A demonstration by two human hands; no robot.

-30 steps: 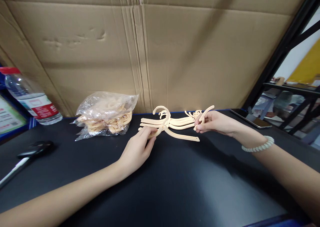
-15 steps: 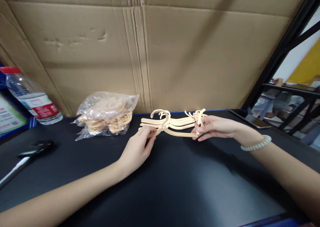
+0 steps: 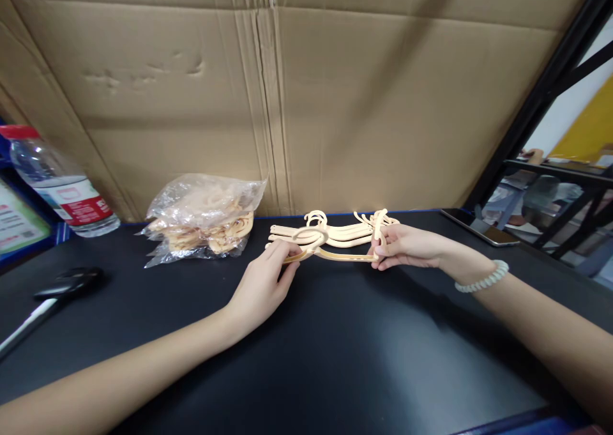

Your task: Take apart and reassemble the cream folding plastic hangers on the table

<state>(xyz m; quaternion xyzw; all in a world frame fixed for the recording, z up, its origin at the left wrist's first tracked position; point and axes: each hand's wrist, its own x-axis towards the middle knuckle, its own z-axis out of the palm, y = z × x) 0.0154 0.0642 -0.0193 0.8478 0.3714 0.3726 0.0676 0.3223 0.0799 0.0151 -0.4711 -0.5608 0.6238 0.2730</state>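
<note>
A cream-coloured plastic clothes hanger (image 3: 345,257) is held between both hands, just in front of a row of like pieces. My left hand (image 3: 268,275) is closed on its left arm, thumb below and fingers on top. At the other end, my right hand (image 3: 402,246) pinches the right arm's tip, where a curved cream piece stands up beside the fingers. The hook lies tilted back, seen as a flattened loop. Behind it rests a stack of cream hangers (image 3: 349,234) on the black table (image 3: 306,358); the hands partly cover it.
Left of the stack lies a clear plastic bag (image 3: 205,202) of cream hangers. A bottle with a red cap (image 3: 81,198) stands farther left, near a black device with a white cable (image 3: 69,283). A phone (image 3: 479,228) lies at right. Cardboard (image 3: 383,103) walls the back.
The held hanger has turned, its hook going from upright to tilted over. My right hand has shifted slightly left; my left hand has stayed almost still.
</note>
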